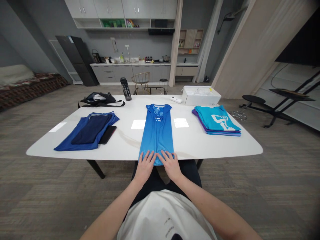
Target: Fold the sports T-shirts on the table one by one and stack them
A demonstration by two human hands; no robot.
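A blue sleeveless shirt (156, 130), paler toward its hem, lies lengthwise on the white table, its sides folded inward into a long strip. Its collar points to the far side, and the hem hangs slightly over the near edge. My left hand (145, 166) rests on the left part of the hem end, fingers spread out flat. On the right part lies my right hand (171, 165), its fingers also stretched over the cloth. The two hands nearly meet at the middle.
Dark blue folded clothes (91, 130) and a black phone-like slab (107, 135) lie left. A black bag (100, 99) and a bottle (125, 89) stand behind. Folded shirts (217, 120) are stacked right, near a white box (201, 96). The white table (120, 146) has rounded corners.
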